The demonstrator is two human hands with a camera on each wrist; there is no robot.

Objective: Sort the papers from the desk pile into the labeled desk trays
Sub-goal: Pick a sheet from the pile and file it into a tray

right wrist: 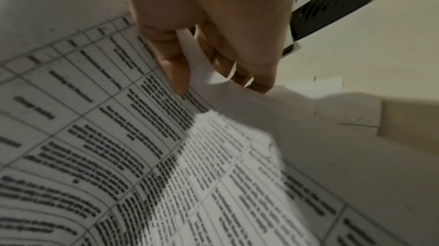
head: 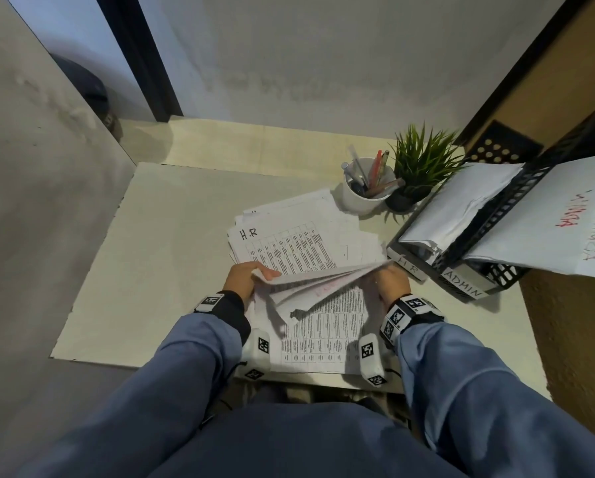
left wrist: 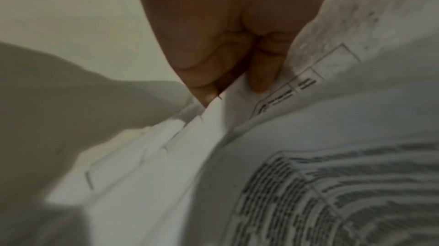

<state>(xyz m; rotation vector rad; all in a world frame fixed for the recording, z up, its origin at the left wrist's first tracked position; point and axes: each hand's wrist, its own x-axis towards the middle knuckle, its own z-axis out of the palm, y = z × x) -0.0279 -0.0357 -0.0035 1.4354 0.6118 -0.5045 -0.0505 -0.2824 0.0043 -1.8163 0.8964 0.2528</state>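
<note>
A loose pile of printed papers (head: 299, 246) lies mid-desk, its top sheet marked "H.R". Over its near end, both hands hold up a fanned sheaf of sheets (head: 327, 279). My left hand (head: 251, 276) pinches the sheaf's left corner, its fingertips (left wrist: 261, 77) on the paper edges. My right hand (head: 390, 281) grips the right edge, with a sheet (right wrist: 202, 73) caught between thumb and fingers. A printed table sheet (head: 327, 332) lies flat under the sheaf. Two black perforated trays stand at the right: the HR tray (head: 409, 267) and the ADMIN tray (head: 468, 288), both holding papers.
A white cup of pens (head: 366, 191) and a small potted plant (head: 420, 167) stand behind the pile, next to the trays. The ADMIN tray's front (right wrist: 332, 6) is just beyond my right hand. Walls close in at the left and back.
</note>
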